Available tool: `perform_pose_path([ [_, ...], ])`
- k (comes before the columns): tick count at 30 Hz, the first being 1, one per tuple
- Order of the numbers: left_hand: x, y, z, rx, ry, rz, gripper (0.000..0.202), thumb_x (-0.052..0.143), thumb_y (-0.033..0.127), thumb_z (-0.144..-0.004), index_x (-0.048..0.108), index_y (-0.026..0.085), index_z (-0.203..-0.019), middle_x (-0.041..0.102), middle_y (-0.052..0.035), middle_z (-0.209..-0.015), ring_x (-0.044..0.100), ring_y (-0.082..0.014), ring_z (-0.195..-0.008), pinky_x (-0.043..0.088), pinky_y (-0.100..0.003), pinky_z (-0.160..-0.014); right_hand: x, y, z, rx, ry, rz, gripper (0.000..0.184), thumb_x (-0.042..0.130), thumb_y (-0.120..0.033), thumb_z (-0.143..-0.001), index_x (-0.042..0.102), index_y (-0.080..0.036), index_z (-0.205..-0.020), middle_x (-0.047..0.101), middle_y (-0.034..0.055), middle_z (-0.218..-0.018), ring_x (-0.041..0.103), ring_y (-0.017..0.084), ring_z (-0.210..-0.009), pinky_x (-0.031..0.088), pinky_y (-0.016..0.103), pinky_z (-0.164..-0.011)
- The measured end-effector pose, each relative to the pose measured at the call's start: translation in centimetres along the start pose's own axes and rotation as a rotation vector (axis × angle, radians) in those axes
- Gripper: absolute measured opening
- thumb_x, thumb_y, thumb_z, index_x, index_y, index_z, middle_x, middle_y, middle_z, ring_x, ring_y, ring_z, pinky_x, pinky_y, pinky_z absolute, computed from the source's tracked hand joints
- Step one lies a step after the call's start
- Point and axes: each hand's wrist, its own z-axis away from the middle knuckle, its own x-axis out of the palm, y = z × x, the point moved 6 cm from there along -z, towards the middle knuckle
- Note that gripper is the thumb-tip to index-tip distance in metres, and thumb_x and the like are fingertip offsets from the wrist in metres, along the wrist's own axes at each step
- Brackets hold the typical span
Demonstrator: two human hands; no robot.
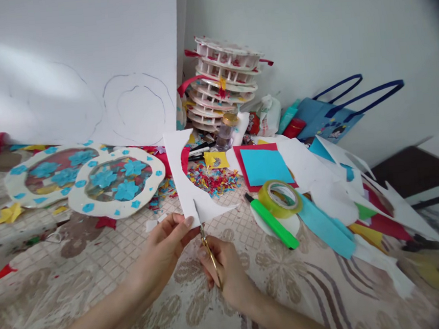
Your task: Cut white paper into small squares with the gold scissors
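My left hand (173,233) pinches the lower edge of a white paper piece (186,195), which has a curved cut-out along its right side. In my right hand (222,261) is a pair of gold-handled scissors (208,247), my fingers closed round the handles. The blades meet the paper's bottom edge, just right of my left thumb, and point upward into the sheet. Two white wavy-edged rings with blue paper flowers lie to the left, the nearer flowered ring (78,193) overlapping the other.
Coloured paper scraps (221,182) lie behind the paper. Rightward are a tape roll (280,198), a green highlighter (274,223), blue square paper (265,165) and cut sheets. A tiered white structure (227,77), a jar (226,132) and a blue bag (326,116) stand at the back.
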Motion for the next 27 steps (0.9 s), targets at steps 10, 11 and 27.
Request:
perform_pose_path([
  [10, 0.6, 0.3, 0.4, -0.023, -0.017, -0.068, 0.016, 0.072, 0.026, -0.075, 0.058, 0.019, -0.07, 0.066, 0.0016, -0.077, 0.06, -0.0136, -0.079, 0.046, -0.027, -0.08, -0.2, -2.5, 0.7, -0.139, -0.097, 0.131, 0.051, 0.028, -0.067, -0.087, 0.039, -0.02, -0.071, 0.034, -0.0057, -0.057, 0.033, 0.01, -0.05, 0.027, 0.023, -0.048],
  [11, 0.6, 0.3, 0.4, -0.02, -0.016, -0.08, 0.016, 0.072, 0.026, -0.075, 0.058, 0.019, -0.071, 0.066, 0.0017, -0.077, 0.06, -0.0136, -0.078, 0.046, -0.026, -0.078, -0.2, -2.5, 0.7, -0.138, -0.104, 0.125, 0.051, 0.028, -0.067, -0.087, 0.039, -0.02, -0.07, 0.035, -0.0055, -0.058, 0.033, 0.01, -0.051, 0.027, 0.024, -0.049],
  [27, 0.6, 1.2, 0.9, 0.028, 0.078, -0.363, 0.02, 0.068, 0.036, -0.076, 0.057, 0.019, -0.074, 0.056, 0.0038, -0.064, 0.045, -0.0106, -0.059, 0.035, -0.023, -0.058, -0.4, -2.1, 0.3, -0.091, -0.086, 0.117, 0.049, 0.032, -0.064, -0.088, 0.044, -0.019, -0.073, 0.037, -0.0049, -0.058, 0.035, 0.01, -0.053, 0.026, 0.023, -0.049],
])
